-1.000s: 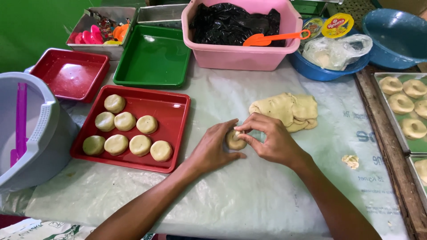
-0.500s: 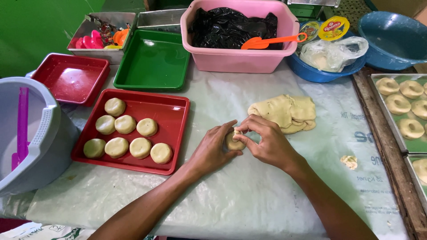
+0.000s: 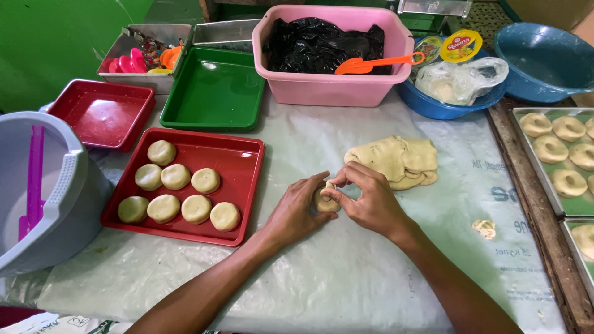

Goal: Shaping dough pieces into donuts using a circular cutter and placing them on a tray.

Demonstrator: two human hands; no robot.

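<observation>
A small round dough ball [image 3: 323, 200] sits between both of my hands over the plastic-covered table. My left hand [image 3: 296, 210] cups it from the left, and my right hand [image 3: 366, 199] pinches its top and right side. Just beyond my right hand lies a flat slab of pale dough [image 3: 396, 159]. To the left, a red tray [image 3: 238, 162] carries several flattened dough rounds [image 3: 176, 177] in two rows.
Behind stand a green tray [image 3: 213, 89], an empty red tray [image 3: 102, 114], a pink tub [image 3: 331, 93] of black filling with an orange scoop [image 3: 371, 63], and blue bowls [image 3: 544, 52]. A grey bucket [image 3: 43, 185] is left. Metal trays of ring-shaped dough [image 3: 560, 154] line the right edge.
My hands stay on the dough ball, with the fingers shifting slightly around it. Nothing else has moved.
</observation>
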